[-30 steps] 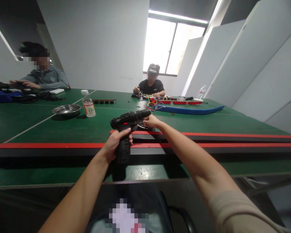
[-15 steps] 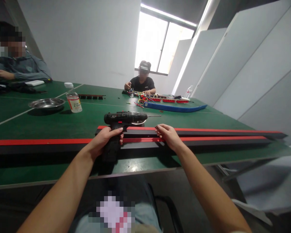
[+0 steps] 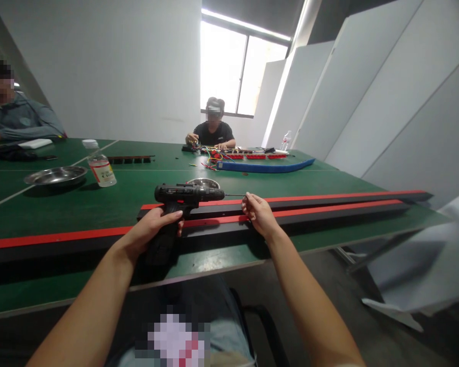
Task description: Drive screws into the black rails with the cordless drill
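My left hand (image 3: 158, 227) is wrapped round the grip of a black cordless drill (image 3: 187, 193), which points to the right above the table. Its long thin bit (image 3: 234, 195) reaches to the fingertips of my right hand (image 3: 258, 211). Those fingers are pinched at the bit's tip; whatever small thing they may hold is too small to make out. Beneath both hands run two long black bars with red tops, a nearer red-topped bar (image 3: 298, 214) and a farther red-topped bar (image 3: 352, 198). Behind the drill sits a small round metal dish (image 3: 210, 182), partly hidden.
On the green table (image 3: 145, 176) stand a metal bowl (image 3: 55, 176) and a plastic bottle (image 3: 102, 171). Farther back lie a blue strip (image 3: 268, 166), coloured wires and red parts (image 3: 237, 156), before a co-worker (image 3: 214, 130). Another person (image 3: 19, 117) sits at the left.
The drill bit and my right hand's pinched fingers have come together; before, they were apart. The drill sits slightly lower and farther left as the whole view shifts.
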`<move>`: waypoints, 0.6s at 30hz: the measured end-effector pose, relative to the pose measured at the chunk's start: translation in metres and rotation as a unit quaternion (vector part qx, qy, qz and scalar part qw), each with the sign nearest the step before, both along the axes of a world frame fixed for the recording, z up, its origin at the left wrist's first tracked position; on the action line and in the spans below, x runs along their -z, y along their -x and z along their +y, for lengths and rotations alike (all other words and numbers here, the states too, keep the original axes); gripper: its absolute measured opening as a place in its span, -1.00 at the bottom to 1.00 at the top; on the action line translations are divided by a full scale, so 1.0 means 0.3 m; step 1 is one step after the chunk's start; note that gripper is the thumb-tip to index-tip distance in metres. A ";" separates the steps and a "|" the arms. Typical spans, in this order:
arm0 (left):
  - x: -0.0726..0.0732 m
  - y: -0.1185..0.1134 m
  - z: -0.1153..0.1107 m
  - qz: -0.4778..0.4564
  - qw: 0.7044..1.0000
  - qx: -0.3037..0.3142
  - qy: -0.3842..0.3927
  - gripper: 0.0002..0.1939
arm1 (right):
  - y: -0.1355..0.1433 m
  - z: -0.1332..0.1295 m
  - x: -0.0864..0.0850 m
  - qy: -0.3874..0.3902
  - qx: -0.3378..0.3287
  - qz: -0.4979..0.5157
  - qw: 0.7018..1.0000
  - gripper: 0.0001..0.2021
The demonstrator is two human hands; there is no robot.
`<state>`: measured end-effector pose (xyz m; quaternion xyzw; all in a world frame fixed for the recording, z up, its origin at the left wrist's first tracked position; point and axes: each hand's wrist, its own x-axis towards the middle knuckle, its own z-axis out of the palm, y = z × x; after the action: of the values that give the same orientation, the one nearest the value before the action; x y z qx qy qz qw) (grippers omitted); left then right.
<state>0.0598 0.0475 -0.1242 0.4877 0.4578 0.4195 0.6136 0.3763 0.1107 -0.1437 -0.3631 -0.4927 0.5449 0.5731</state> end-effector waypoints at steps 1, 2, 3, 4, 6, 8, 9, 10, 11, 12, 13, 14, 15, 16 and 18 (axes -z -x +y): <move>0.002 0.001 0.000 0.003 1.000 0.002 0.000 -0.66 | 0.000 0.000 0.000 -0.002 0.000 -0.003 1.000 -0.56; 0.003 0.001 -0.001 0.005 1.000 0.003 0.000 -0.66 | 0.000 0.000 0.001 -0.003 0.000 -0.006 1.000 -0.55; 0.005 0.002 -0.001 0.006 1.000 0.005 -0.001 -0.66 | -0.001 0.001 0.001 -0.003 0.001 -0.008 1.000 -0.55; 0.006 0.002 -0.002 0.008 1.000 0.005 -0.001 -0.66 | -0.002 0.002 0.002 -0.003 0.001 -0.007 1.000 -0.55; 0.005 0.002 -0.005 0.008 1.000 0.004 -0.001 -0.66 | -0.004 0.005 0.006 -0.002 0.001 -0.003 1.000 -0.56; 0.002 0.000 -0.008 0.006 1.000 -0.002 -0.002 -0.66 | -0.007 0.008 0.009 -0.001 -0.002 0.000 1.000 -0.56; 0.000 -0.001 -0.009 0.006 1.000 -0.005 -0.002 -0.66 | -0.008 0.009 0.010 -0.001 -0.003 0.000 1.000 -0.56; -0.001 -0.002 -0.009 0.007 1.000 -0.007 -0.002 -0.66 | -0.009 0.009 0.010 -0.002 -0.004 0.000 1.000 -0.56; -0.002 -0.002 -0.009 0.010 1.000 -0.008 -0.002 -0.66 | -0.008 0.008 0.009 -0.003 -0.003 0.001 1.000 -0.56; -0.002 -0.003 -0.009 0.012 1.000 -0.007 -0.002 -0.66 | -0.007 0.007 0.008 -0.004 -0.001 0.001 1.000 -0.55; -0.002 -0.003 -0.008 0.015 1.000 -0.005 -0.002 -0.65 | -0.006 0.005 0.006 -0.005 0.002 0.001 1.000 -0.55; -0.001 -0.002 -0.007 0.017 1.000 -0.002 -0.003 -0.65 | -0.004 0.002 0.003 -0.005 0.005 0.000 1.000 -0.55; 0.000 -0.001 -0.006 0.018 1.000 0.001 -0.004 -0.65 | -0.001 0.000 0.000 -0.004 0.006 -0.002 1.000 -0.54; 0.001 0.000 -0.005 0.018 1.000 0.001 -0.007 -0.65 | 0.001 -0.003 -0.002 -0.003 0.008 -0.005 1.000 -0.54; 0.005 0.004 -0.004 0.022 1.000 0.001 -0.013 -0.65 | 0.006 -0.005 -0.004 -0.003 0.011 -0.010 1.000 -0.53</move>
<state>0.0587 0.0465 -0.1259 0.5055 0.4654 0.4141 0.5970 0.3746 0.1094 -0.1424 -0.3720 -0.4960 0.5334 0.5754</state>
